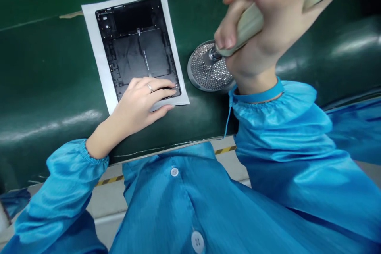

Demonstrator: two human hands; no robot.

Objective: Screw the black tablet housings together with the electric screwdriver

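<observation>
A black tablet back housing (138,43) lies open side up on a white sheet (93,35) on the green conveyor belt (44,87). My left hand (139,103) rests on the housing's near right corner, fingers stretched flat over it, a ring on one finger. My right hand (262,20) is raised above the belt at the upper right, fingers wrapped round a beige powered screwdriver (247,27). The tool's tip points down at a round metal dish (205,67) filled with small screws.
The belt's near edge runs beside a grey floor strip with yellow-black hazard tape (224,150). My blue smock (208,202) and sleeves fill the lower half of the view.
</observation>
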